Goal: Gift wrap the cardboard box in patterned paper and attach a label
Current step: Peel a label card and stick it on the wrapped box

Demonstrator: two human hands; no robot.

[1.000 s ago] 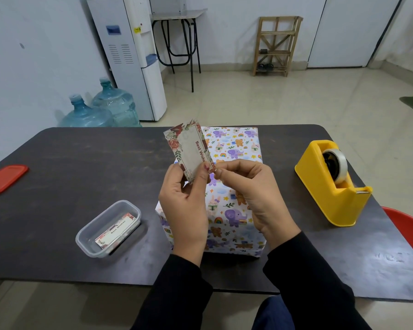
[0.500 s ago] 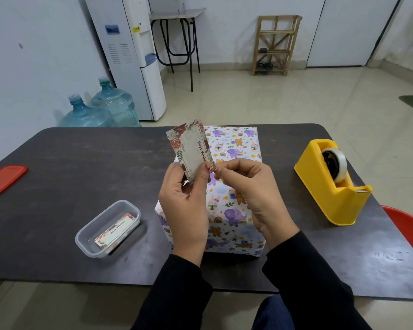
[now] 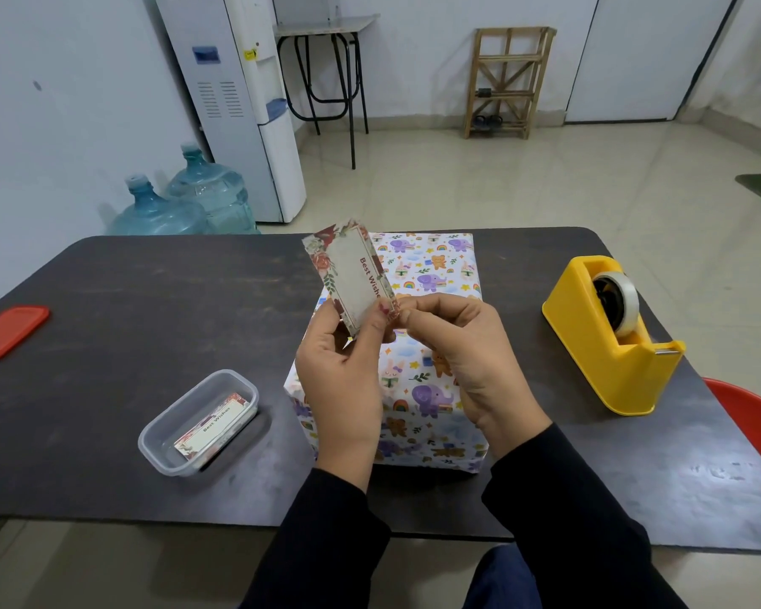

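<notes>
The box (image 3: 427, 274), wrapped in white paper with animal prints, lies on the dark table (image 3: 150, 327) straight in front of me. Above its near half I hold a floral "Best Wishes" label (image 3: 351, 274) upright. My left hand (image 3: 341, 380) grips the label's lower end between thumb and fingers. My right hand (image 3: 466, 353) pinches the label's lower right corner with its fingertips. Both hands hide the middle of the box top.
A clear plastic tub (image 3: 198, 421) with more labels sits to the left of the box. Its red lid (image 3: 7, 334) lies at the table's left edge. A yellow tape dispenser (image 3: 611, 340) stands on the right. A red chair (image 3: 756, 424) shows at the right edge.
Almost nothing has changed: both hands keep the label in the same spot above the box, with only slight finger movement at its lower corner.
</notes>
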